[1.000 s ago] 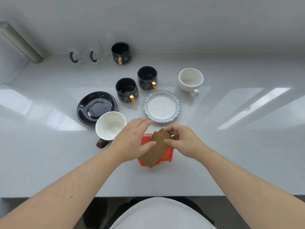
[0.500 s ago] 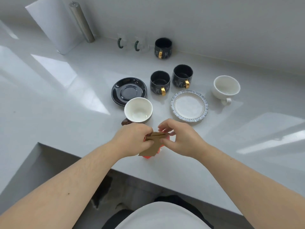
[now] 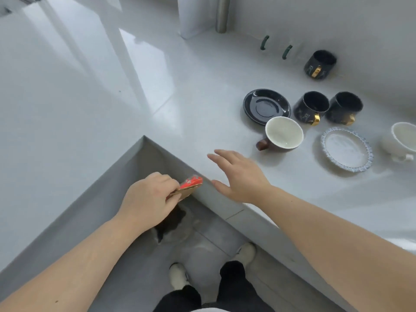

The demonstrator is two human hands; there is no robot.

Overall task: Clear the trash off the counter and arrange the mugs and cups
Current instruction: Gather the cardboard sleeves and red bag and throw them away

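My left hand (image 3: 149,198) is shut on the trash (image 3: 189,186), a red wrapper with brown card under it, held off the counter's front edge above the floor. My right hand (image 3: 240,176) hovers open with spread fingers over the counter edge (image 3: 216,190), holding nothing. On the counter stand a brown cup with a white inside (image 3: 282,135), two black mugs with gold handles (image 3: 311,108) (image 3: 344,108), a third black mug (image 3: 319,64) by the wall, and a white cup (image 3: 403,140) at the right edge.
A black saucer (image 3: 266,105) and a blue-rimmed white saucer (image 3: 346,149) lie among the cups. Two clear glass mugs with green handles (image 3: 287,51) stand near the wall. The counter forms an inner corner (image 3: 144,137); below are a dark bin (image 3: 173,219) and my feet.
The view swung left and down toward the counter corner. My left hand carried the wrapper and card off the counter edge; my right hand let go and opened.
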